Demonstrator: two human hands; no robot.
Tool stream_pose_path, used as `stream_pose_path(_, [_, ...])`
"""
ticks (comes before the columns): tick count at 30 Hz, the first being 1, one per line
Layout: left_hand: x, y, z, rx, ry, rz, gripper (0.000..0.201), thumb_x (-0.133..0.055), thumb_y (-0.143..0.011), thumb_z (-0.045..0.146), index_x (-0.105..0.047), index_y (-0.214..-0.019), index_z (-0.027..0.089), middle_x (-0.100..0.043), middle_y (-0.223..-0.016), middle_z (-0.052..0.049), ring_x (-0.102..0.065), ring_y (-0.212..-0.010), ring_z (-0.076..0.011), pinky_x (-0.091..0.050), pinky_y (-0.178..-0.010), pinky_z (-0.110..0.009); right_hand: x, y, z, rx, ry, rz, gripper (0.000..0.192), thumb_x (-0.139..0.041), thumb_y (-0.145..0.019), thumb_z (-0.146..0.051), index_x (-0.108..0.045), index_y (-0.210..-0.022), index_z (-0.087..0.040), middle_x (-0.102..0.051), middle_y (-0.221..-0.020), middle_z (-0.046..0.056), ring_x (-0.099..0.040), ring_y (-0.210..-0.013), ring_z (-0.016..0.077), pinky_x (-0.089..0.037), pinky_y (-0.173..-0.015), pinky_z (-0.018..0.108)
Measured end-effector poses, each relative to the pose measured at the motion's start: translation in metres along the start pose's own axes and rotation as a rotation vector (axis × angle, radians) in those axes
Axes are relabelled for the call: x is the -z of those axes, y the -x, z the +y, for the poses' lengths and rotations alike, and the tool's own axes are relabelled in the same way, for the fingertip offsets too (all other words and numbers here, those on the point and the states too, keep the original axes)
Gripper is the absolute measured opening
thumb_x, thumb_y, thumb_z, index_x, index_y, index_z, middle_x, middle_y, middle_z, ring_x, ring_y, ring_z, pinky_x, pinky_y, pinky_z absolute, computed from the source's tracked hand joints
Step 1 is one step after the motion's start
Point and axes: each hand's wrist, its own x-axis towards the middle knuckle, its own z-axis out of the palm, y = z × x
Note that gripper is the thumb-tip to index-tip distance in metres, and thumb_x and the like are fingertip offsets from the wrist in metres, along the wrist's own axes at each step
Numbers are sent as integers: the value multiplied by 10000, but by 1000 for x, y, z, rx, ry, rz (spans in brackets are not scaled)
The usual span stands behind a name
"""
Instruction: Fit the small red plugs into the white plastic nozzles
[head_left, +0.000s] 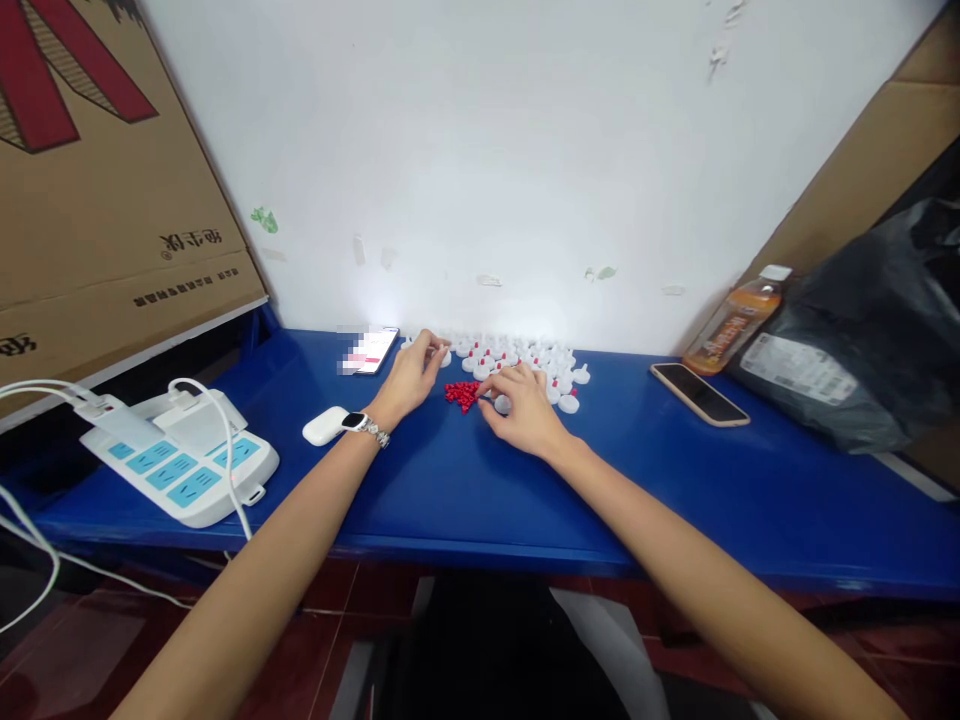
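Note:
A small heap of tiny red pieces (460, 394) lies on the blue table (450, 490). Behind it, along the wall, sit several small white round caps (559, 372), some with a red piece on top. My left hand (409, 379), a watch on its wrist, pinches one white cap (444, 355) between its fingertips just left of the heap. My right hand (521, 405) rests on the table to the right of the heap, its fingertips touching the red pieces and a white cap (501, 404).
A phone (373, 349) lies by the wall at the left, another phone (699, 393) at the right. A white earbud case (324, 425), a power strip (180, 455) with cables, a drink bottle (733, 320), a black bag (862, 330) and cardboard (97, 180) surround the area.

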Motion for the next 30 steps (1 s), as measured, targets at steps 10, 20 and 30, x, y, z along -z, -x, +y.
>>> stream_pose_path(10, [-1, 17, 12, -61, -125, -280, 357, -341, -1034, 418, -631, -1002, 214, -694, -1005, -61, -608, -922, -220, -469, -908, -380, -14, -4, 1, 145, 182, -147, 114, -644, -928, -312, -740, -955, -257, -666, -1004, 69, -480, -1054, 279, -285, -928, 471])
stream_pose_path(20, [-9, 22, 9, -99, -113, -279, 260, -436, -967, 257, -548, -1190, 188, -617, -1184, -105, -601, -1084, -225, -470, -998, -386, -11, -5, 0, 113, 105, -142, 101, -646, -926, -291, -672, -860, -219, -693, -935, 54, -514, -1015, 258, -292, -948, 455])
stream_pose_path(30, [-13, 28, 42, -27, -21, -388, 305, -418, -1019, 466, -499, -1165, 211, -672, -1007, -83, -671, -862, -240, -514, -781, -358, -4, -11, 11, -286, -631, 255, 223, -674, -860, -424, -686, -837, -203, -718, -798, 31, -614, -718, 180, -461, -685, 316])
